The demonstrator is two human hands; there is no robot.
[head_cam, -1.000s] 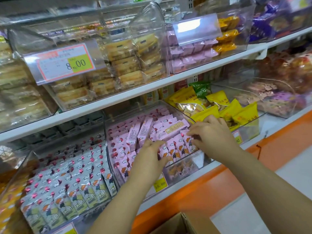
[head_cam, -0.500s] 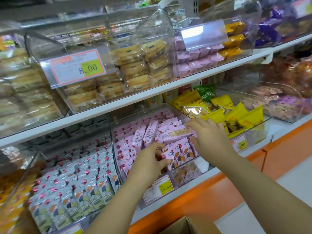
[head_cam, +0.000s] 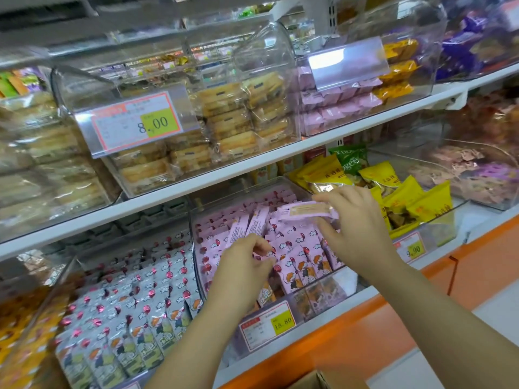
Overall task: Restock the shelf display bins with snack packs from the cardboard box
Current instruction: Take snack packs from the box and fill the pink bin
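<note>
A clear display bin (head_cam: 317, 297) on the lower shelf holds several pink snack packs (head_cam: 297, 262) standing in rows. My right hand (head_cam: 356, 228) is over the bin's right side and grips one pink snack pack (head_cam: 306, 211) lying flat above the rows. My left hand (head_cam: 244, 268) is at the bin's front left, its fingers pinched on the top edge of a standing pink pack. A corner of the cardboard box (head_cam: 323, 381) shows at the bottom edge, below my arms.
A bin of grey-white snack packs (head_cam: 126, 313) stands left of the pink one, and a bin of yellow bags (head_cam: 404, 197) to its right. The upper shelf (head_cam: 252, 167) carries clear bins of pastries (head_cam: 230, 122). An orange base (head_cam: 365, 332) runs beneath.
The view has shifted so the shelf sits lower right in frame. My right hand has lifted the flat pink pack slightly above the rows; my left hand stays at the front packs.
</note>
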